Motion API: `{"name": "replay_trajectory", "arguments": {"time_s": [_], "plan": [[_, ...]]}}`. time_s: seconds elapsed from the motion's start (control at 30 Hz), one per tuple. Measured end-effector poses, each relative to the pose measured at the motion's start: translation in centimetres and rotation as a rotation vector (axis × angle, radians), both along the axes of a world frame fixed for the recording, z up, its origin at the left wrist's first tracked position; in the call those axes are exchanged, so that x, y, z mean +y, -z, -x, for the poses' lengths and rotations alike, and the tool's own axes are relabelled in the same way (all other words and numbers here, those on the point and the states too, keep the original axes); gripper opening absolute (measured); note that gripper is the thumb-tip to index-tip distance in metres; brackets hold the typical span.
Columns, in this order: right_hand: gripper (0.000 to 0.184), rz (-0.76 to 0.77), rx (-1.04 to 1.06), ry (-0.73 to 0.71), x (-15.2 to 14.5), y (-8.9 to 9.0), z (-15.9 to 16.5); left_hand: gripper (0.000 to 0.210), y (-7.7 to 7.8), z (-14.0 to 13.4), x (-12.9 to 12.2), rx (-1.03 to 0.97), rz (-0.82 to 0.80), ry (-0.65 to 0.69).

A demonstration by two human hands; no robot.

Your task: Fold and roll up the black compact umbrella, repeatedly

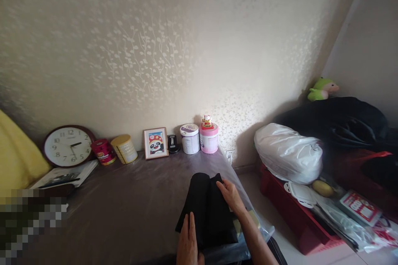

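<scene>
A black folded cloth (203,211) lies near the front right edge of the table, with a lengthwise fold or gap down its middle; its exact kind I cannot make out. My left hand (188,240) rests on its near left side, fingers stretched out and lying flat. At the far right corner, my right hand (230,194) has its fingers closed on the cloth's edge. Beneath and beside it, a clear plastic sheet (265,234) and something yellowish (253,217) show partly at the table edge.
Along the wall on the table (133,203) stand a clock (70,147), a red tin (104,152), a yellow tin (124,149), a panda picture frame (156,143), a white tub (189,140) and a pink tub (209,140). A red bin (292,211) with bags stands right.
</scene>
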State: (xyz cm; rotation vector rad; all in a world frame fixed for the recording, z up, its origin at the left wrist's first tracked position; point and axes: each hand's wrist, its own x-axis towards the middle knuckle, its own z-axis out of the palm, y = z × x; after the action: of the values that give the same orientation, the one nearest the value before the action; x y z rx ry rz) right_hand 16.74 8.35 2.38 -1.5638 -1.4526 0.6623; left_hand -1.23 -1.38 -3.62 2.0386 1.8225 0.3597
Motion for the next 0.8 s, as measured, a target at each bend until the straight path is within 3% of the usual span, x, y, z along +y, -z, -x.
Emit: {"name": "replay_trajectory", "arguments": {"time_s": [0.17, 0.4, 0.63, 0.8], "plan": [[0.029, 0.038, 0.131, -0.075, 1.5, -0.8, 3.1, 0.095, 0.5, 0.1, 0.2, 0.010, 0.025, -0.006], [0.028, 0.141, 0.168, -0.070, 3.0, 0.1, 6.7, 0.096, 1.1, 0.0, 0.6, 0.048, 0.008, 0.009], [0.030, 0.258, 0.248, -0.141, 3.0, 1.0, 8.3, 0.084, 1.2, 0.6, 0.6, 0.056, 0.008, 0.037], [0.036, 0.266, 0.251, -0.268, 2.6, 0.8, 8.8, 0.076, 0.9, 1.4, 0.0, -0.022, -0.036, 0.026]]}}
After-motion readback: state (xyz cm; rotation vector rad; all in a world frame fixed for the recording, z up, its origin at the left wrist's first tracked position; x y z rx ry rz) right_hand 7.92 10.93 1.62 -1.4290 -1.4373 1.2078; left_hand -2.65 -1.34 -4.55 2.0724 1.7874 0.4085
